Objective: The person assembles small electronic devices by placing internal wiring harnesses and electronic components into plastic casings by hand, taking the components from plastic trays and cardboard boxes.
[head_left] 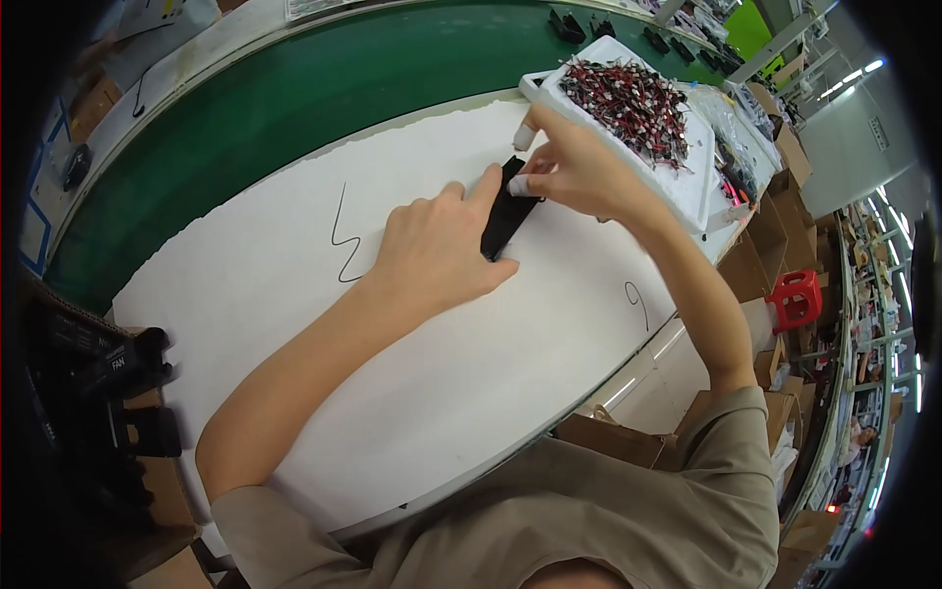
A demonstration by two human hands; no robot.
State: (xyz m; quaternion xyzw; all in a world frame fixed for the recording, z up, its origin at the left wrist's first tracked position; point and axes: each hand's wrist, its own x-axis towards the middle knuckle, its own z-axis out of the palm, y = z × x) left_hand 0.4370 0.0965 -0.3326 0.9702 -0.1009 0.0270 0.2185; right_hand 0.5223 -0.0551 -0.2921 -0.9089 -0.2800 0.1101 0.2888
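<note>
Shirt nearest the camera: olive-brown cloth [569, 501], soft, loosely creased, short sleeves, bare forearms reaching forward.
Left hand: palm down, half spread [432, 245]; index along the left edge of the black piece [508, 214], thumb by its near end, bracing it between them.
Right hand: loosely curled [579, 162]; thumb on the far part of the piece, index raised well clear, so the pinch is parted; nothing seen gripped between the two tips.
Finger covers: pale white sleeves [518, 186] on right thumb and index.
Key relation: piece lies just right of the left palm, and left of and nearer the body than the right knuckles; long axis runs away from the body, leaning right. Both hands touch it; left has the longer contact.
Black piece: narrow, matte, straight-sided; fine detail too small to tell.
Work surface: smooth white sheet [491, 363], ragged far edge, thin pen strokes.
Tray: white foam [695, 187], thick-walled, beyond the right wrist.
Tray load: tangled short red and black leads [628, 108] with pale ends.
Belt: flat green band [294, 108] past the sheet, dark parts [567, 26] on it.
Left margin: glossy black mouldings [128, 363] beside brown cardboard.
</note>
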